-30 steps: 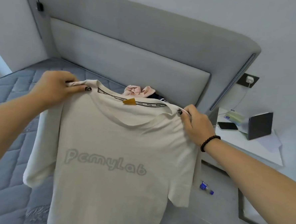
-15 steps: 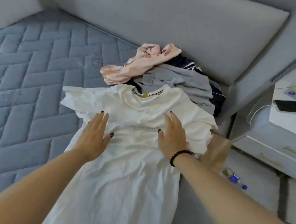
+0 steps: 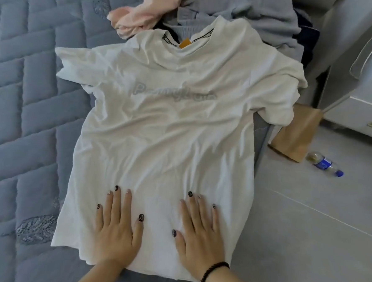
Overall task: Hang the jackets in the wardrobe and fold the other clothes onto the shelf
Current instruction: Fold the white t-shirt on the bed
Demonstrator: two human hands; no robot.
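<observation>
Both hands flat, fingers straight | L hand + R hand press white tee hem on bed

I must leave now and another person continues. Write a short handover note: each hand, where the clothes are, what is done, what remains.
Left hand: open, flat on the lower part of the white T-shirt.
Right hand: open, flat on the same part, beside the left; no grip on anything.
White T-shirt: spread front-up on the bed, right sleeve over the bed edge.
Pile beyond the collar: pink garment, grey garment, something dark.
Done: shirt laid out.
Left: fold it, shelve it, sort the pile. No wardrobe or shelf in view.
</observation>
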